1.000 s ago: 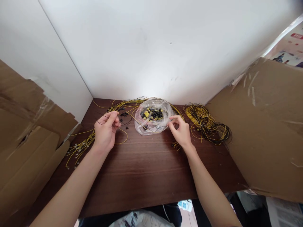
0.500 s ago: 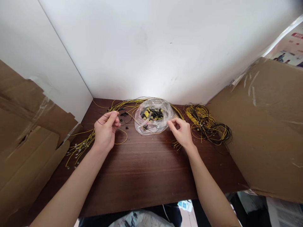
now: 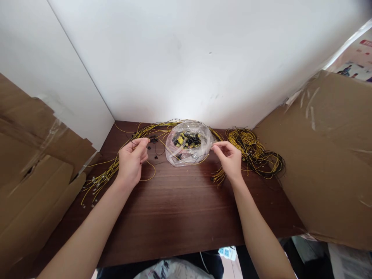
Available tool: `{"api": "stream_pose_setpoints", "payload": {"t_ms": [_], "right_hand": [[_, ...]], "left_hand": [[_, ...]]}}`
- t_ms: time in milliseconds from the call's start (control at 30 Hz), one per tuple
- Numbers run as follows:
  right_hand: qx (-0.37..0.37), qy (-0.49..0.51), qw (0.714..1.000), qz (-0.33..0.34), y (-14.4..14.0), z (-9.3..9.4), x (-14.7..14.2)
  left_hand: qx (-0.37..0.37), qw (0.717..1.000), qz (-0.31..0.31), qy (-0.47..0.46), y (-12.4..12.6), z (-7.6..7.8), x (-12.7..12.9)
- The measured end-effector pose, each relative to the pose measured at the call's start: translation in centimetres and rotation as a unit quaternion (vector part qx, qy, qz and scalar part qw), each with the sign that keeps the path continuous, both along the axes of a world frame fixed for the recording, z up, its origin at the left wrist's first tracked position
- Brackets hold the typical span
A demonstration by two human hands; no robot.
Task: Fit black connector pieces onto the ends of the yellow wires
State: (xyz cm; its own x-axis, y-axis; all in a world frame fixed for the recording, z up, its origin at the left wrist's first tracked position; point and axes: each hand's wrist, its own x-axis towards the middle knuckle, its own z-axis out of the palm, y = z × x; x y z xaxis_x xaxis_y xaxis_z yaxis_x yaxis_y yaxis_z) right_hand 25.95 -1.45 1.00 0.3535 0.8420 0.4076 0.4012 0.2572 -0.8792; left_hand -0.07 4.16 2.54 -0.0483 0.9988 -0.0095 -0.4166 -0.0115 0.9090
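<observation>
With the left hand [image 3: 131, 159] and right hand [image 3: 231, 159] each pinching an end of one thin yellow wire [image 3: 186, 161] sagging between them beneath the clear plastic bag of black and yellow connectors [image 3: 188, 142], a pull might snag and tip the bag

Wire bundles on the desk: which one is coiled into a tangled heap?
The yellow-and-black coil beside the right hand; the left bundle lies fanned out in straight strands.

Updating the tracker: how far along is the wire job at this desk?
Looks done: a coiled yellow-and-black wire pile at right. In hand: the left hand and right hand pinch a thin wire stretched past the clear bag of small parts. Left: loose yellow wires fanned out at left.
</observation>
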Motion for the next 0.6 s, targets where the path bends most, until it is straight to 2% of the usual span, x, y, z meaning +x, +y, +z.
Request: {"api": "stream_pose_setpoints", "payload": {"t_ms": [100, 267, 400, 600], "right_hand": [[0.009, 0.034, 0.999, -0.022, 0.1, -0.1, 0.0], [0.012, -0.008, 1.000, -0.015, -0.1, -0.5, -1.6], [0.025, -0.044, 0.997, 0.060, -0.7, -0.4, -3.9], [0.037, -0.096, 0.979, 0.178, -2.0, 0.3, -6.7]], "left_hand": [[0.009, 0.999, -0.003, 0.052, -0.3, -0.1, 0.2], [0.071, 0.978, 0.017, 0.194, -0.8, -0.4, 0.4], [0.143, 0.945, -0.011, 0.294, -1.3, -0.3, 0.5], [0.226, 0.887, -0.117, 0.384, -2.3, -0.4, 1.0]]}}
